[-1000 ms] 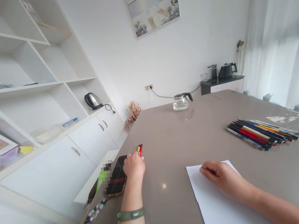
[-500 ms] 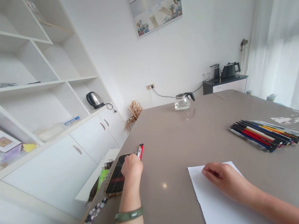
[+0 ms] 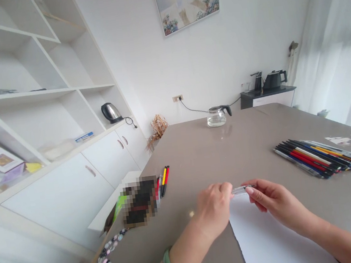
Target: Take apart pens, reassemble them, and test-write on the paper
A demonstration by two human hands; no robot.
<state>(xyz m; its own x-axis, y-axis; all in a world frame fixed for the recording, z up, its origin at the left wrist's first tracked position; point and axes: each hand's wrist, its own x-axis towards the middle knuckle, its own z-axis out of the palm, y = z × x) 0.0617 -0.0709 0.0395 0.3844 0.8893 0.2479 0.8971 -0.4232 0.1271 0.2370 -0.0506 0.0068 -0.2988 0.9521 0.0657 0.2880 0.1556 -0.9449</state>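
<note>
Left hand [image 3: 215,210] and right hand [image 3: 273,200] pinch a clear pen [image 3: 239,190] near the paper [image 3: 265,235]; I'd keep both grips light and aligned.

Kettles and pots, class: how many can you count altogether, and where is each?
3: a glass pot on the table, a steel kettle in the white shelving, and a dark kettle on the low cabinet at back right.

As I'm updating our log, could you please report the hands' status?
Left hand and right hand: pinching opposite ends of slim, clear plastic pen. Pen: near far edge of white paper sheet. No visible obstruction; multicoloured pen pile apart, rightward.
</note>
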